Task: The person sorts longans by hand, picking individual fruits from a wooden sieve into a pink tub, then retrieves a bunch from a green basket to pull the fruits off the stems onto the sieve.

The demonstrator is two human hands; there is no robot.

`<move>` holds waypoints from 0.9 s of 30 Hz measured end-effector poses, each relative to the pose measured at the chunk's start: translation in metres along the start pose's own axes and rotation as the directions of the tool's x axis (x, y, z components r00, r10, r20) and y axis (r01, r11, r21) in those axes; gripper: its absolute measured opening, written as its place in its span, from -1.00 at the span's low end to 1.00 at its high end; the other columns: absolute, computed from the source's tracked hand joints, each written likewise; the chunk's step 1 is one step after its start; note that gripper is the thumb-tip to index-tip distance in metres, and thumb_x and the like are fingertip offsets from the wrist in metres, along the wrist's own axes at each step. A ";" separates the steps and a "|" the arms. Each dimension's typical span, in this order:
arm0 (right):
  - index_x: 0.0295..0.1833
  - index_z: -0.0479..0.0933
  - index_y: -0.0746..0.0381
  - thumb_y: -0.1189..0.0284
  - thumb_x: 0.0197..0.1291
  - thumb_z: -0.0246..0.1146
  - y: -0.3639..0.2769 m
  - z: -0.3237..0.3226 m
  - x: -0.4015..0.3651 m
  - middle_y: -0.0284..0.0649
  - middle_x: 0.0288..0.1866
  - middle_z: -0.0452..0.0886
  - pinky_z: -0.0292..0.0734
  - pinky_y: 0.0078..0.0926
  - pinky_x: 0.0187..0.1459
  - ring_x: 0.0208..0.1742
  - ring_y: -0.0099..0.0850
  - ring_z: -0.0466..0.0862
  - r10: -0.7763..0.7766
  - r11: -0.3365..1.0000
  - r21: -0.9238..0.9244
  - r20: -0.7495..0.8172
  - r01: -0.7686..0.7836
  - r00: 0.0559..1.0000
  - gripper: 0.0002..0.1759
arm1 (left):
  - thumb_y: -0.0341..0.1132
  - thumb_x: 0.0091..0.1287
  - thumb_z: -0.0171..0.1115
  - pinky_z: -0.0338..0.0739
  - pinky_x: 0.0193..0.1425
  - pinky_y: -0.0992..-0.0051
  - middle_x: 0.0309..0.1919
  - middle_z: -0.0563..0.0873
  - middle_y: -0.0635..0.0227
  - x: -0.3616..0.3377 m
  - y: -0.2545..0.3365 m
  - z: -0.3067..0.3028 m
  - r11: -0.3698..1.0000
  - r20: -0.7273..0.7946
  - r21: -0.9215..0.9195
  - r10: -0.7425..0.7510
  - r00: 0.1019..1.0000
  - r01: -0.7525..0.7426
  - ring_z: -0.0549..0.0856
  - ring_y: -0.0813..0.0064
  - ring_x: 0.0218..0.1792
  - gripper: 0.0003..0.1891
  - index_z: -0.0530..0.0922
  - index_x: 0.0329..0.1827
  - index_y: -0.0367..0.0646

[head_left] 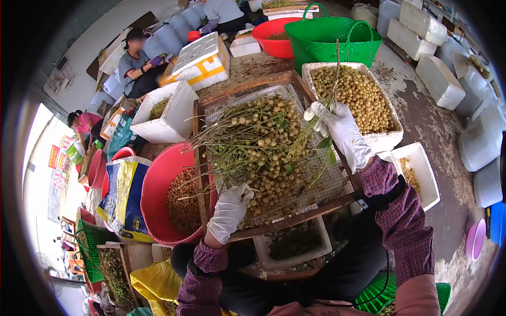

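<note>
A wood-framed wire mesh screen (337, 184) lies in front of me, heaped with stemmed bunches of small round tan fruit (263, 142). My right hand (337, 126), in a white glove, is closed around a bundle of thin green stems (316, 142) above the screen's right side. At the near left part of the screen, my left hand (230, 210), also gloved, has its fingers bent together against the fruit; what they hold, if anything, is hidden. Beneath the screen's near edge sits a white tray (328, 239) with dark leafy bits.
A white foam box (387, 138) full of fruit stands behind right, a smaller one (429, 184) nearer. A red tub (153, 195) with fruit is at left. Green basket (337, 45) and red basin (269, 37) stand behind. Several people work at the back and left.
</note>
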State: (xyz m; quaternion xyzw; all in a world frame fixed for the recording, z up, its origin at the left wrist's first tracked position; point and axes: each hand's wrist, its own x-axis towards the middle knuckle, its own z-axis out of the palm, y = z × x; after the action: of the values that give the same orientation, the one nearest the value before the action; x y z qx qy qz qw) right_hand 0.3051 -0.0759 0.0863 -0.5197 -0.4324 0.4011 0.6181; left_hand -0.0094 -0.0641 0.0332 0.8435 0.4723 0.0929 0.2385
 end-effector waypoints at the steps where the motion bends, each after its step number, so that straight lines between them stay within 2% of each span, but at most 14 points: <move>1: -0.17 0.62 0.27 0.34 0.35 0.21 -0.005 0.003 -0.003 -0.35 -0.42 0.67 0.35 -0.70 -0.55 -0.56 -0.69 0.46 -0.021 0.999 0.032 -0.016 0.021 1.000 -0.79 | -0.26 0.26 0.33 0.54 -0.10 0.23 -0.30 0.70 0.15 -0.004 0.004 0.000 0.997 -0.011 -0.067 0.035 0.999 -0.036 0.67 0.08 -0.22 -0.71 0.57 -0.02 -0.17; 2: -0.27 0.65 0.24 0.31 0.39 0.17 -0.010 0.007 -0.009 -0.41 -0.46 0.65 0.30 -0.76 -0.53 -0.60 -0.72 0.41 -0.027 1.000 -0.012 -0.057 0.026 0.998 -0.73 | -0.33 0.24 0.34 0.54 -0.14 0.26 -0.29 0.68 0.20 -0.006 0.008 0.001 0.977 -0.184 0.055 0.214 0.959 -0.207 0.65 0.14 -0.27 -0.72 0.57 0.00 -0.11; 4: -0.18 0.63 0.27 0.33 0.36 0.20 -0.019 0.006 -0.016 -0.38 -0.45 0.65 0.34 -0.72 -0.55 -0.58 -0.70 0.44 -0.055 0.996 -0.078 -0.068 0.049 0.996 -0.78 | -0.34 0.25 0.33 0.52 -0.17 0.27 -0.25 0.68 0.23 -0.016 0.036 -0.007 0.934 -0.344 0.272 0.320 0.883 -0.232 0.65 0.14 -0.27 -0.73 0.58 0.01 -0.07; 6: -0.14 0.63 0.28 0.33 0.34 0.24 -0.035 0.003 -0.025 -0.35 -0.43 0.67 0.37 -0.70 -0.56 -0.58 -0.70 0.45 -0.016 0.992 -0.126 -0.073 0.007 0.997 -0.78 | -0.33 0.26 0.30 0.51 -0.19 0.27 -0.24 0.69 0.22 -0.035 0.068 -0.012 0.943 -0.217 0.134 0.329 0.919 -0.306 0.66 0.16 -0.25 -0.76 0.60 -0.02 -0.06; 7: -0.15 0.64 0.27 0.33 0.32 0.26 -0.042 0.001 -0.031 -0.34 -0.42 0.69 0.35 -0.70 -0.56 -0.58 -0.70 0.44 -0.036 0.985 -0.169 -0.109 0.017 0.993 -0.78 | -0.31 0.28 0.28 0.50 -0.20 0.27 -0.25 0.70 0.19 -0.051 0.079 -0.003 0.943 0.008 -0.129 0.309 0.951 -0.306 0.67 0.16 -0.25 -0.79 0.61 -0.04 -0.07; 8: -0.16 0.65 0.27 0.34 0.32 0.26 -0.045 0.002 -0.033 -0.35 -0.43 0.68 0.35 -0.70 -0.56 -0.58 -0.71 0.44 -0.058 0.990 -0.135 -0.132 0.040 0.990 -0.79 | -0.28 0.30 0.23 0.50 -0.20 0.27 -0.31 0.70 0.16 -0.060 0.082 0.018 0.933 0.317 -0.274 0.318 0.894 -0.234 0.67 0.17 -0.27 -0.84 0.62 -0.13 -0.11; 9: -0.17 0.66 0.27 0.34 0.31 0.27 -0.046 0.004 -0.034 -0.35 -0.44 0.68 0.34 -0.69 -0.56 -0.58 -0.71 0.43 -0.080 0.992 -0.106 -0.154 0.064 0.985 -0.80 | -0.26 0.32 0.19 0.50 -0.20 0.27 -0.36 0.69 0.13 -0.067 0.081 0.042 0.915 0.584 -0.386 0.342 0.736 -0.118 0.68 0.17 -0.30 -0.84 0.63 -0.22 -0.14; 11: -0.18 0.66 0.28 0.36 0.31 0.27 -0.048 0.001 -0.036 -0.35 -0.42 0.69 0.34 -0.69 -0.55 -0.57 -0.72 0.43 -0.044 0.994 -0.106 -0.146 0.028 0.988 -0.81 | -0.27 0.32 0.12 0.51 -0.27 0.23 -0.46 0.67 0.09 -0.078 0.069 0.089 0.931 0.672 -0.343 0.337 0.659 -0.126 0.67 0.14 -0.40 -0.79 0.63 -0.35 -0.21; 13: -0.18 0.66 0.28 0.38 0.31 0.27 -0.049 -0.002 -0.039 -0.35 -0.40 0.70 0.35 -0.69 -0.54 -0.56 -0.72 0.43 -0.018 0.995 -0.095 -0.148 0.003 0.989 -0.81 | -0.36 0.19 0.22 0.59 -0.30 0.18 -0.41 0.69 0.03 -0.086 -0.017 0.198 0.847 0.731 -0.069 0.403 0.551 -0.527 0.69 -0.03 -0.38 -0.89 0.69 -0.36 -0.17; 17: -0.17 0.67 0.30 0.41 0.30 0.27 -0.049 -0.011 -0.046 -0.34 -0.36 0.72 0.39 -0.69 -0.46 -0.49 -0.72 0.49 -0.032 0.998 -0.056 -0.176 0.023 0.984 -0.83 | -0.39 0.21 0.18 0.65 -0.07 0.26 -0.17 0.75 0.11 -0.103 -0.188 0.366 0.852 0.899 0.298 -0.098 0.428 -0.431 0.74 0.13 -0.09 -0.80 0.74 -0.21 -0.18; 20: -0.15 0.66 0.32 0.44 0.30 0.27 -0.052 -0.020 -0.051 -0.31 -0.33 0.73 0.48 -0.68 -0.37 -0.39 -0.70 0.58 -0.088 0.991 -0.112 -0.176 0.068 0.981 -0.84 | -0.26 0.39 0.07 0.53 0.12 0.20 0.01 0.71 0.24 -0.140 -0.202 0.421 0.821 0.795 0.458 -0.207 0.571 -0.340 0.69 0.28 0.01 -0.74 0.70 -0.12 -0.16; 23: -0.15 0.65 0.33 0.45 0.31 0.26 -0.056 -0.025 -0.056 -0.30 -0.31 0.74 0.49 -0.68 -0.34 -0.36 -0.69 0.60 -0.055 0.993 -0.110 -0.189 0.035 0.980 -0.84 | -0.35 0.25 0.18 0.64 -0.04 0.16 -0.09 0.74 0.13 -0.133 -0.204 0.399 0.765 0.720 0.561 -0.262 0.643 -0.317 0.71 0.08 -0.02 -0.80 0.76 -0.17 -0.06; 26: -0.15 0.65 0.33 0.44 0.30 0.27 -0.053 -0.029 -0.055 -0.31 -0.34 0.72 0.48 -0.68 -0.36 -0.39 -0.70 0.56 0.008 0.993 -0.114 -0.189 -0.030 0.982 -0.84 | 0.00 0.51 -0.22 0.35 0.30 0.23 0.30 0.47 0.27 -0.150 -0.223 0.430 0.889 0.550 0.337 -0.453 0.701 0.310 0.47 0.24 0.28 -0.56 0.40 0.31 0.06; 27: -0.15 0.65 0.32 0.43 0.30 0.27 -0.054 -0.028 -0.054 -0.32 -0.35 0.72 0.47 -0.68 -0.36 -0.41 -0.70 0.55 0.028 0.992 -0.118 -0.190 -0.051 0.981 -0.84 | 0.01 0.51 -0.24 0.35 0.30 0.22 0.31 0.45 0.28 -0.147 -0.221 0.426 0.885 0.567 0.303 -0.466 0.679 0.354 0.45 0.24 0.29 -0.55 0.40 0.31 0.07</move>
State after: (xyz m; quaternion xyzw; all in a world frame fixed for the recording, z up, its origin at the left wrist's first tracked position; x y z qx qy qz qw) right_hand 0.3181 -0.1432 0.1308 -0.6006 -0.3854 0.3354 0.6150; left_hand -0.0916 -0.2244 -0.4353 0.7141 0.5493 -0.2886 0.3241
